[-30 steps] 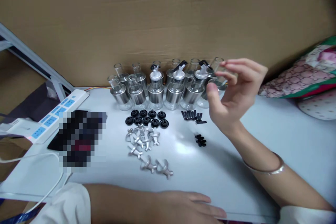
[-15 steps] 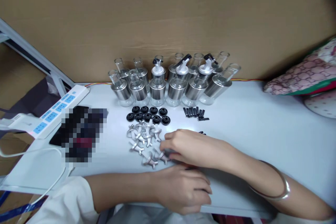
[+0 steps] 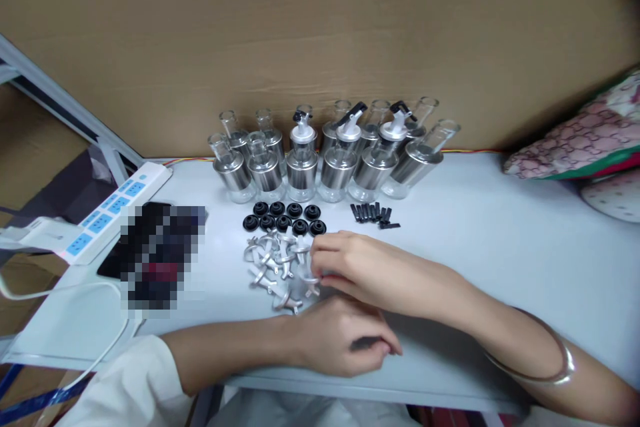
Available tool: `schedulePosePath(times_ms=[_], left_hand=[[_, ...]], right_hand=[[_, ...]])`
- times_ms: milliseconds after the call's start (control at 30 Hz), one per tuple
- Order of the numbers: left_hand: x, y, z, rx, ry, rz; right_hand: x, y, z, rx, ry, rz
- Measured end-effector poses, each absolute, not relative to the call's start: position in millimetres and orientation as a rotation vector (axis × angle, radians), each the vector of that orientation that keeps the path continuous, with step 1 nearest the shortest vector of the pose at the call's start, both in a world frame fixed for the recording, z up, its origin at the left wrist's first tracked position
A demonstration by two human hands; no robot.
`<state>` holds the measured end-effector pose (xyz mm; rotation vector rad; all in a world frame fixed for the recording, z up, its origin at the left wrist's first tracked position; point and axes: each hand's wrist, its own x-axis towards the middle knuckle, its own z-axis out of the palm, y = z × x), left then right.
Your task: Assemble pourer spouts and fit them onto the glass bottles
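Observation:
My right hand (image 3: 355, 267) reaches left across the white table (image 3: 500, 247), its fingertips pinched on one silver spout piece at the right edge of a loose pile of silver spout pieces (image 3: 275, 263). My left hand (image 3: 345, 337) rests near the table's front edge, fingers curled loosely with nothing visible in them. Behind the pile lie several black round gaskets (image 3: 285, 217) and a cluster of small black plugs (image 3: 373, 213). A row of glass bottles with steel sleeves (image 3: 325, 160) stands at the back; three carry fitted pourer tops.
A white power strip (image 3: 100, 217) with blue sockets lies at the left with a white cable. A blurred dark object (image 3: 160, 257) sits next to it. Brown cardboard (image 3: 320, 33) forms the back wall. A patterned cushion (image 3: 580, 147) lies at the far right.
My right hand came down from the bottles at the back right to the silver pieces and now pinches one. My left hand curled its fingers near the front edge.

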<state>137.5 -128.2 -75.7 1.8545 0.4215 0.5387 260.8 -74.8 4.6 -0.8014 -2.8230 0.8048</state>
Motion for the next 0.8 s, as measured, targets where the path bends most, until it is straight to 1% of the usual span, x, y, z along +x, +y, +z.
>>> schedulePosePath(times_ms=[133,233,333,433,567,800], left_hand=[[140,-125,-76,1.432,0.654,0.610],[142,-123,-78,1.301,0.728,0.657],[143,-122,-80,1.146,0.749,0.728],[142,-123,-81,1.009,0.689,0.778],[141,-123,-81,1.059,0.609,0.759],[141,-122,-78,1.050,0.703,0.780]], right_hand=[[276,-79,1,-0.751,-2.447,0.882],[290,-87,-15,-0.869,-2.118,1.055],[303,-93,-32,-0.995,-1.647,1.386],[311,-93,-42,-0.886,-1.318,1.704],[312,-93,-44,-0.745,-1.169,1.942],[308,-97,-51,-0.674,-1.065,2.081]])
